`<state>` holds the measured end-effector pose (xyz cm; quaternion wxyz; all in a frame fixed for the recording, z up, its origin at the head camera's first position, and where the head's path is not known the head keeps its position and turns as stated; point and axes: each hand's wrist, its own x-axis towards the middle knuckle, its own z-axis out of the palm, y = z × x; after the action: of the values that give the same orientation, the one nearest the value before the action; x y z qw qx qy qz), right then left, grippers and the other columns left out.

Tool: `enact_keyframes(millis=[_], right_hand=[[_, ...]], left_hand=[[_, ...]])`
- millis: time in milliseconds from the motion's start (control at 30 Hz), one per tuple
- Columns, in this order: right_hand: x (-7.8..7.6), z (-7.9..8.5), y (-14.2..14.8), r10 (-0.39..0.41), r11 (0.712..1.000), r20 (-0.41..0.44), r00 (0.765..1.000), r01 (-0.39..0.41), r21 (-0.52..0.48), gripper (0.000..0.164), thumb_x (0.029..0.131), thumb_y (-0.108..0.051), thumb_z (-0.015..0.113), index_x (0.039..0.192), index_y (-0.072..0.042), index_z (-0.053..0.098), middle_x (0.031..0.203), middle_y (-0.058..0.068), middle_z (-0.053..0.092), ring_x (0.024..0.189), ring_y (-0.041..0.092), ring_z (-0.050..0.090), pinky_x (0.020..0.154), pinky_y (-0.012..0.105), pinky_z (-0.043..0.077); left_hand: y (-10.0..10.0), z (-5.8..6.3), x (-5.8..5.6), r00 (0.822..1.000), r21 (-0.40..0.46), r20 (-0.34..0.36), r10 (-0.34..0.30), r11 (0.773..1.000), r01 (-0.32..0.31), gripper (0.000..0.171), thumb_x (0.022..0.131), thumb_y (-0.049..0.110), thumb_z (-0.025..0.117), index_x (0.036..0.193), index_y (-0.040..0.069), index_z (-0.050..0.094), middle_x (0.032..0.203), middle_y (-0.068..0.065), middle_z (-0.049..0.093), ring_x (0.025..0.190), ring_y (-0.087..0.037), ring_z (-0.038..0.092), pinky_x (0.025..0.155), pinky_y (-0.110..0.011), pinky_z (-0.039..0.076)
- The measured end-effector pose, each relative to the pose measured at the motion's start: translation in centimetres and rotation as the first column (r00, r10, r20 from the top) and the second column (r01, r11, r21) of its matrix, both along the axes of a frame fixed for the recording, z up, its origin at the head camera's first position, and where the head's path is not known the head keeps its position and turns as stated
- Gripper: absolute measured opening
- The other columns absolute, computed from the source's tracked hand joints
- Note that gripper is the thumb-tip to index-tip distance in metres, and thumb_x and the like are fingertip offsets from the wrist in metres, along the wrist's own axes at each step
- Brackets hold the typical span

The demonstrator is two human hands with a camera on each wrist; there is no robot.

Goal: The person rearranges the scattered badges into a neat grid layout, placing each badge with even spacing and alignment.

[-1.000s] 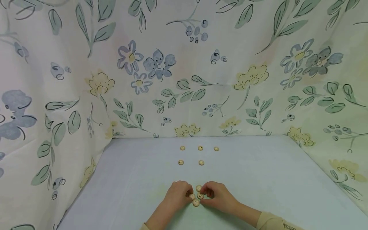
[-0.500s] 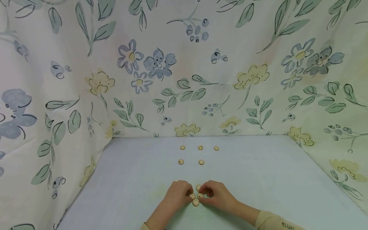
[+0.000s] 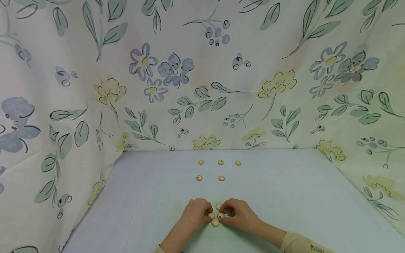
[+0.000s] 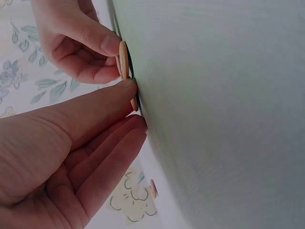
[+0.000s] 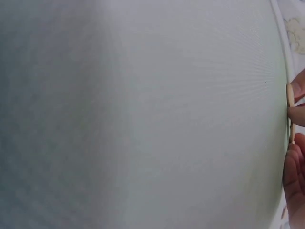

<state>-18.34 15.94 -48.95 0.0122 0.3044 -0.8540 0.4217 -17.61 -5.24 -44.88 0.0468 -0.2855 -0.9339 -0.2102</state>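
Several round wooden buttons lie in a tight cluster between the two hands, near the front of the table. My left hand [image 3: 197, 212] pinches the left button [image 3: 211, 215] of the cluster between thumb and fingertips. From the other side, my right hand [image 3: 239, 215] holds the right button [image 3: 220, 215], which has a dark spot, by its edge. A front button [image 3: 215, 222] sits between the fingertips, and a back button [image 3: 218, 206] lies by the right index finger. In the left wrist view, a button [image 4: 124, 59] appears edge-on, beside the right fingertips.
Farther back lie more buttons in two rows: the back row includes a right-end button [image 3: 238, 163], the nearer row a left one with a dark spot [image 3: 199, 178]. A pale cloth covers the table [image 3: 152, 189]. Floral fabric [image 3: 202, 70] hangs behind and at both sides.
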Motion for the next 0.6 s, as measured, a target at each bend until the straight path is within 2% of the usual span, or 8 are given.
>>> enact_keyframes(millis=[267, 600], right_hand=[[0.02, 0.45, 0.14, -0.008, 1.0, 0.046, 0.999, 0.008, -0.013, 0.02, 0.079, -0.021, 0.082, 0.091, -0.014, 0.068, 0.082, -0.006, 0.065, 0.067, 0.007, 0.056, 0.059, 0.021, 0.047], [-0.21, 0.82, 0.45, -0.019, 1.0, 0.08, 0.997, 0.019, -0.003, 0.019, 0.079, -0.019, 0.081, 0.091, -0.012, 0.068, 0.079, -0.006, 0.065, 0.066, 0.002, 0.055, 0.06, 0.022, 0.048]], left_hand=[[-0.03, 0.14, -0.01, 1.0, -0.013, 0.001, 0.001, 1.0, -0.001, 0.014, 0.068, 0.013, 0.084, 0.072, 0.014, 0.071, 0.063, 0.01, 0.054, 0.058, -0.003, 0.042, 0.061, -0.026, 0.038], [0.03, 0.31, 0.06, 1.0, -0.007, 0.0, -0.002, 1.0, 0.002, 0.015, 0.068, 0.012, 0.085, 0.073, 0.013, 0.071, 0.064, 0.01, 0.056, 0.058, -0.003, 0.043, 0.06, -0.026, 0.038]])
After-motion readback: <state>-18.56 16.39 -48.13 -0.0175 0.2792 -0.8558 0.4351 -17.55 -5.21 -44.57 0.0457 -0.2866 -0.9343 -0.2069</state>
